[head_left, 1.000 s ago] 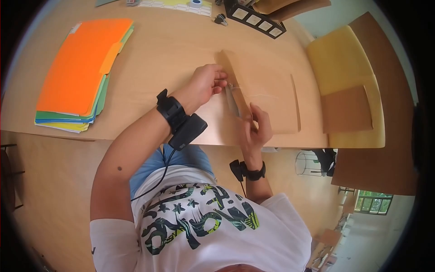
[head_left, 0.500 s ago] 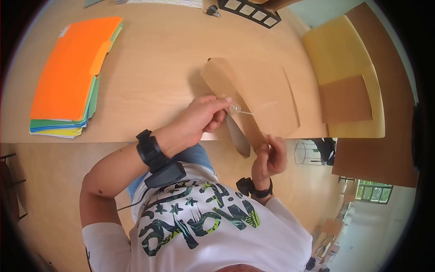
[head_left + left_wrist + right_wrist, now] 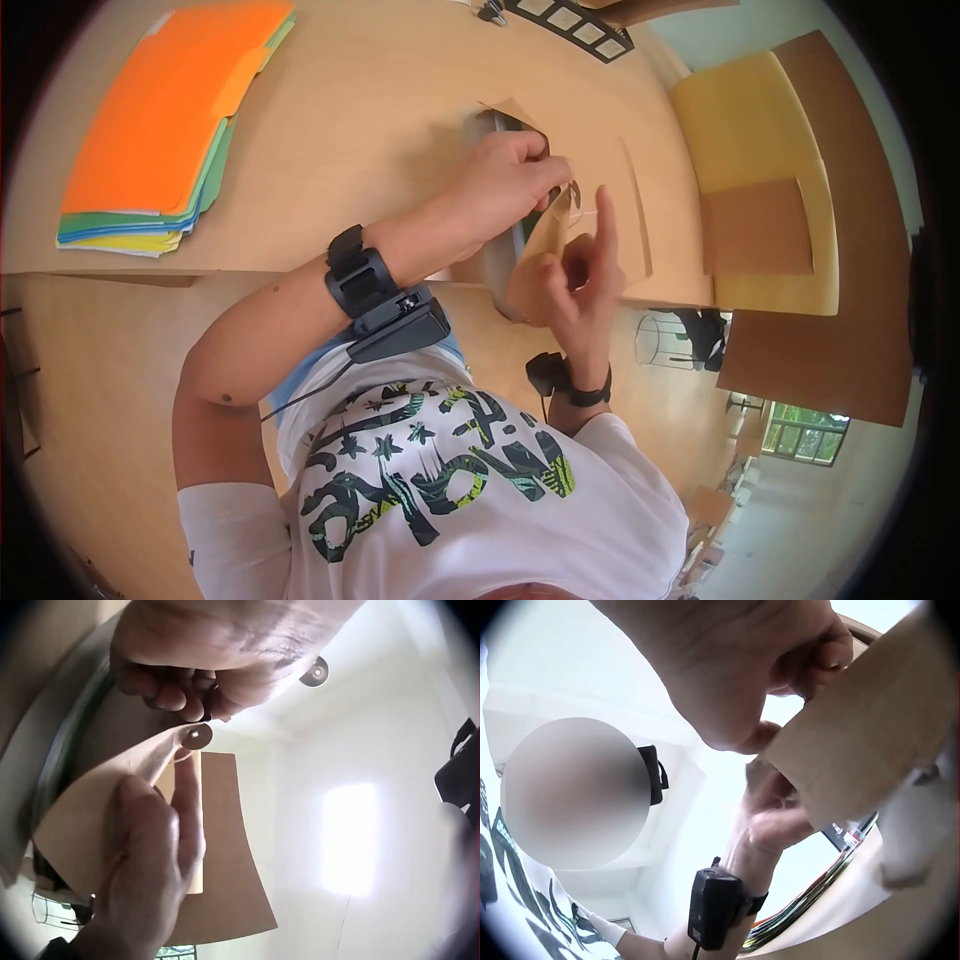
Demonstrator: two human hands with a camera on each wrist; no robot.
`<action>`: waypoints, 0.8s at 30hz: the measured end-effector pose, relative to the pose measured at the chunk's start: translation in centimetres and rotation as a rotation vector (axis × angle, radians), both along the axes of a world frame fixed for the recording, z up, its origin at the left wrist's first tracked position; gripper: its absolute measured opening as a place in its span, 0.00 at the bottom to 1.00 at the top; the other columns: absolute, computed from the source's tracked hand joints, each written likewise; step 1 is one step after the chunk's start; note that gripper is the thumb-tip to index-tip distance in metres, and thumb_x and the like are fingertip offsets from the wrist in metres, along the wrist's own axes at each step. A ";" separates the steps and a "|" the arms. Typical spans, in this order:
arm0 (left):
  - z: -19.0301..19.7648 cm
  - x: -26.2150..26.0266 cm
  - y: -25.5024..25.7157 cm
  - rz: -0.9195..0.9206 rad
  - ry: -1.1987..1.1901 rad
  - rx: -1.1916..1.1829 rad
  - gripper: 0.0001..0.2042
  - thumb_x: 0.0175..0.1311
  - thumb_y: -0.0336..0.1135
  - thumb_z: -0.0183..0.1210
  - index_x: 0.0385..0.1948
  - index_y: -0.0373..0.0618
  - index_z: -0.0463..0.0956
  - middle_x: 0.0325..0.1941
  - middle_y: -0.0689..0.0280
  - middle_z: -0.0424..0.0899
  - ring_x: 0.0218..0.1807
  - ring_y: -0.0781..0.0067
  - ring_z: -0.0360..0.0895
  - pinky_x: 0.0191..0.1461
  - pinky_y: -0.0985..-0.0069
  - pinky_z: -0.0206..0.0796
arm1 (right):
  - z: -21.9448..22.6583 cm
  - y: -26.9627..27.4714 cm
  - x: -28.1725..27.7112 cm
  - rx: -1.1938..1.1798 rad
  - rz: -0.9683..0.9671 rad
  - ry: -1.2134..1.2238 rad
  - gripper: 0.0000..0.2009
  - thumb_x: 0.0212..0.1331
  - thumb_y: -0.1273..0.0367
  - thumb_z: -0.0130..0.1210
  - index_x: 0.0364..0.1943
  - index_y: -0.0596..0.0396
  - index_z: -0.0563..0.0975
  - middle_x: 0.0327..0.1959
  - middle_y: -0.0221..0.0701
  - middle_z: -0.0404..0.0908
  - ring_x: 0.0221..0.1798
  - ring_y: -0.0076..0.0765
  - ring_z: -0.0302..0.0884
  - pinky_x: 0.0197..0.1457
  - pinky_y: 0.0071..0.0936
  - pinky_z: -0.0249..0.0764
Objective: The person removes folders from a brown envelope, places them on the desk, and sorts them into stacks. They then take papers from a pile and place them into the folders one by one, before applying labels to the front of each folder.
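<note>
- Brown envelope (image 3: 600, 160), at the desk's (image 3: 350, 130) near edge: probably light, bendy, easily creased.
- Left hand (image 3: 500, 185) pinches its flap beside the round button (image 3: 197, 736).
- Right hand (image 3: 588, 295) grips the flap, index finger extended; flat edges seem the safest hold.

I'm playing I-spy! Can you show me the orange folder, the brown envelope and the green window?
Orange folder (image 3: 170, 115): head view, middle of its cover.
Brown envelope (image 3: 84, 823): left wrist view, on its flap.
Green window (image 3: 803, 437): head view, on its panes.

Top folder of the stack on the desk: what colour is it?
The top folder is orange, seen best in the head view.
</note>
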State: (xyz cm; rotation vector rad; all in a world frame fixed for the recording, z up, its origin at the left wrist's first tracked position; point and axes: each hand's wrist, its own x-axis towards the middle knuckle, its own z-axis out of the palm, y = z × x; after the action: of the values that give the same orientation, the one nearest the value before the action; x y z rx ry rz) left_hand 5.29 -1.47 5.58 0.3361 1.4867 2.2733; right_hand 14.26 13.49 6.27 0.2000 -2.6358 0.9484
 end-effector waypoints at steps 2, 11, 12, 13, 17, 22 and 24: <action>-0.3 0.0 -0.1 -0.013 0.031 -0.046 0.11 0.63 0.42 0.58 0.25 0.46 0.73 0.23 0.75 0.72 0.26 0.87 0.67 0.31 0.85 0.58 | 0.9 -0.2 -0.5 -0.050 0.039 -0.002 0.40 0.51 0.66 0.60 0.70 0.59 0.56 0.15 0.28 0.68 0.17 0.27 0.68 0.24 0.22 0.64; -0.3 0.1 0.1 0.008 0.076 0.078 0.14 0.69 0.42 0.51 0.41 0.40 0.77 0.35 0.69 0.78 0.37 0.82 0.71 0.43 0.82 0.65 | 4.7 1.4 -4.3 -0.174 0.182 -0.142 0.28 0.53 0.76 0.49 0.64 0.58 0.68 0.23 0.21 0.70 0.23 0.15 0.62 0.28 0.15 0.60; -1.0 1.2 0.1 0.042 -0.007 0.136 0.14 0.70 0.40 0.50 0.45 0.39 0.76 0.39 0.68 0.78 0.40 0.81 0.72 0.46 0.82 0.65 | 5.3 1.3 -4.1 -0.265 0.161 -0.191 0.28 0.52 0.80 0.44 0.63 0.59 0.68 0.29 0.19 0.70 0.28 0.12 0.61 0.32 0.12 0.59; -1.6 2.2 0.0 0.075 -0.088 0.191 0.15 0.71 0.39 0.48 0.49 0.39 0.74 0.43 0.67 0.78 0.43 0.80 0.73 0.50 0.81 0.66 | 5.4 1.5 -4.1 -0.320 0.161 -0.180 0.28 0.52 0.80 0.44 0.63 0.59 0.68 0.29 0.20 0.71 0.28 0.12 0.62 0.32 0.12 0.59; -2.8 6.1 -0.1 0.005 -0.236 0.157 0.20 0.69 0.30 0.46 0.61 0.38 0.64 0.54 0.62 0.73 0.56 0.73 0.71 0.60 0.74 0.65 | 4.8 1.1 -4.1 -0.477 0.143 -0.107 0.28 0.52 0.81 0.43 0.63 0.61 0.68 0.32 0.21 0.73 0.30 0.12 0.63 0.34 0.11 0.59; -4.3 5.8 1.1 0.248 0.066 -0.059 0.22 0.63 0.25 0.48 0.61 0.33 0.61 0.55 0.57 0.72 0.55 0.69 0.71 0.56 0.74 0.67 | 4.4 0.8 -3.9 -0.404 0.145 -0.082 0.28 0.51 0.81 0.42 0.62 0.64 0.69 0.43 0.31 0.79 0.42 0.18 0.72 0.48 0.13 0.66; -3.5 5.6 1.0 0.300 0.119 0.011 0.21 0.60 0.23 0.48 0.57 0.31 0.63 0.50 0.53 0.75 0.50 0.65 0.75 0.51 0.70 0.69 | 3.9 1.1 -4.2 -0.342 0.165 -0.059 0.28 0.53 0.80 0.43 0.63 0.62 0.68 0.36 0.24 0.75 0.34 0.13 0.65 0.38 0.11 0.60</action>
State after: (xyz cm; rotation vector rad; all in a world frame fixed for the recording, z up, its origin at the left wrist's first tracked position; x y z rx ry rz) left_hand 10.88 -0.50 2.07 0.2710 1.6818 2.5328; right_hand 10.08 14.62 10.18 0.3122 -2.4859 1.4608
